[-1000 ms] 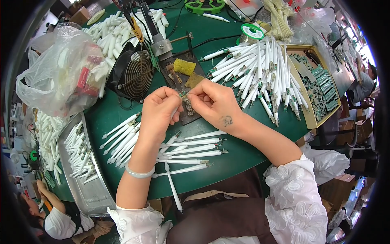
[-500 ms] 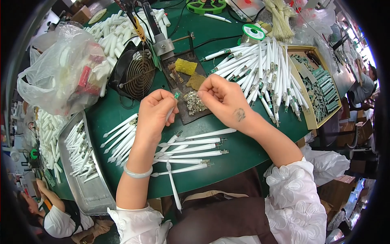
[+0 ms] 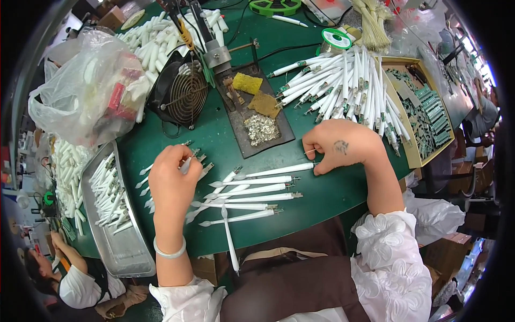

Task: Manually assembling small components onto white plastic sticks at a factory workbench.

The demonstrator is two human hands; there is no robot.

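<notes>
My left hand [image 3: 174, 174] is over the left-hand row of white tapered sticks, its fingers closed round a white stick [image 3: 186, 164]. Most of that stick is hidden by the hand. Right of it, my right hand [image 3: 343, 147] has thumb and forefinger bent together, with a thin pale strand [image 3: 310, 152] showing between them. The thumb is by the end of a long white stick [image 3: 279, 169]. Several similar sticks [image 3: 241, 206] with small metal-tipped ends lie between my hands. One separate stick [image 3: 230, 241] points toward the table's near edge.
A black holder plate [image 3: 279, 140] bears silvery solder scraps [image 3: 261, 130] and a yellow sponge [image 3: 247, 83]. A round fan [image 3: 188, 96] stands beside it. Stick bundles [image 3: 348, 88], a circuit-board box [image 3: 412, 161], a solder spool [image 3: 336, 38], a plastic bag [image 3: 64, 104] and a metal tray [image 3: 124, 263] surround the work area.
My left hand has moved left and down, away from the holder plate to the row of sticks. My right hand has shifted right and down, to the long stick's end.
</notes>
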